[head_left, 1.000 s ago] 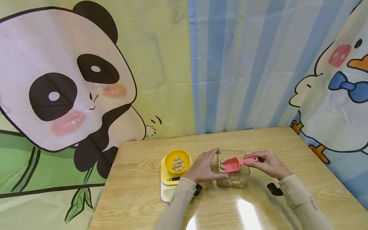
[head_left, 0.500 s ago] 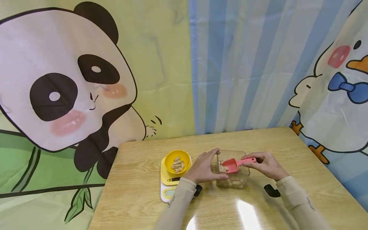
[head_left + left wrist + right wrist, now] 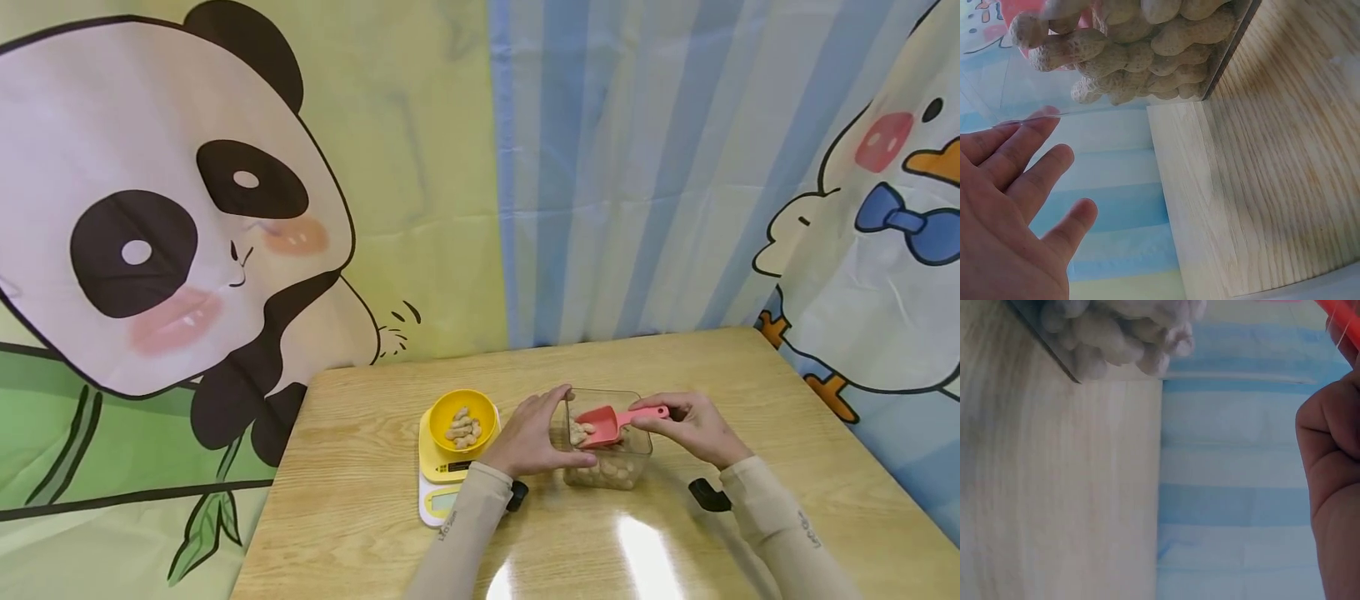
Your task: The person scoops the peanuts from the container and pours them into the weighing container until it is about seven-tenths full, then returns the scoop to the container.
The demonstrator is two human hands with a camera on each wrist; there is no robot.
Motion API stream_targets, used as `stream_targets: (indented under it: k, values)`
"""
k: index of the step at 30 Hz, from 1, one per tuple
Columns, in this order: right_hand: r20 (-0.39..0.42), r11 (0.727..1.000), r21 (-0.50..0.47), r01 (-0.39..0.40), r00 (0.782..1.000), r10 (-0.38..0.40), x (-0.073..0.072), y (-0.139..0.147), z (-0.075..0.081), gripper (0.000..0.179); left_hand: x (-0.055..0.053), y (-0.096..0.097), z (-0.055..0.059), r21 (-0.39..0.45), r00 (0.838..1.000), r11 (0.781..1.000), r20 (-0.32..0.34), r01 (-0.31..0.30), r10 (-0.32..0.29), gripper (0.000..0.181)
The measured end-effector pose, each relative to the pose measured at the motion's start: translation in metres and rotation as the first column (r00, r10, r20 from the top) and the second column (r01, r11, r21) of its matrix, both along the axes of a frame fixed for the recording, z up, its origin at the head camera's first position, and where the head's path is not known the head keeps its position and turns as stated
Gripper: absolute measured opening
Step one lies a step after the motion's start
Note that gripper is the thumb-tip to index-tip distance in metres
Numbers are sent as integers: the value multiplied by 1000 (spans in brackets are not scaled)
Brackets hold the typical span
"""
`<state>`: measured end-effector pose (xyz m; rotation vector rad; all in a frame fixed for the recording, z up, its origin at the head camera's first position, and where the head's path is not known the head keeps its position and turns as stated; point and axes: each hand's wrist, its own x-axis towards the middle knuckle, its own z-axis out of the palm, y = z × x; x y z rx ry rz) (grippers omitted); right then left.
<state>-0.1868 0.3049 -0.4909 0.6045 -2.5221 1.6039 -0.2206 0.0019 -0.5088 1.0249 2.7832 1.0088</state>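
Observation:
A clear plastic container point(image 3: 647, 442) partly full of unshelled peanuts point(image 3: 1138, 59) stands on the table. My left hand point(image 3: 528, 437) holds its left side, thumb along the front near the rim and fingertips at the back rim. In the left wrist view the other fingers point(image 3: 1041, 181) spread beside the clear wall. My right hand point(image 3: 697, 429) pinches the handle of a pink scoop point(image 3: 600, 427) between thumb and fingers. The scoop's bowl is inside the container, tilted down to the left, with peanuts at its front lip. In the right wrist view only part of the red-looking handle point(image 3: 1341, 319) shows.
Left of the container, a yellow bowl point(image 3: 437, 417) with several peanuts sits on a yellow and white kitchen scale point(image 3: 431, 475). The wooden table point(image 3: 360, 517) ends at a curtain point(image 3: 600, 250) printed with cartoon animals.
The scoop has shifted a little left and its bowl has tipped among the peanuts, some now at its lip. The right hand moved slightly left with it; the left hand stayed put.

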Motion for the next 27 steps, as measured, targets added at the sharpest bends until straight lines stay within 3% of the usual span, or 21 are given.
stream_targets:
  k: [10,22,27]
  values:
    - [34,993,-110,52,998,-49,12,6,-19,20,2,1,-3,4,1000,1000,4,10,-10,111]
    - [13,975,-204,91,996,-90,14,7,-27,23,-1,0,-3,1,1000,1000,9,0,0,111]
    - [7,972,-199,123,992,-125,13,8,-30,24,-2,0,-3,5,1000,1000,0,-1,1,111]
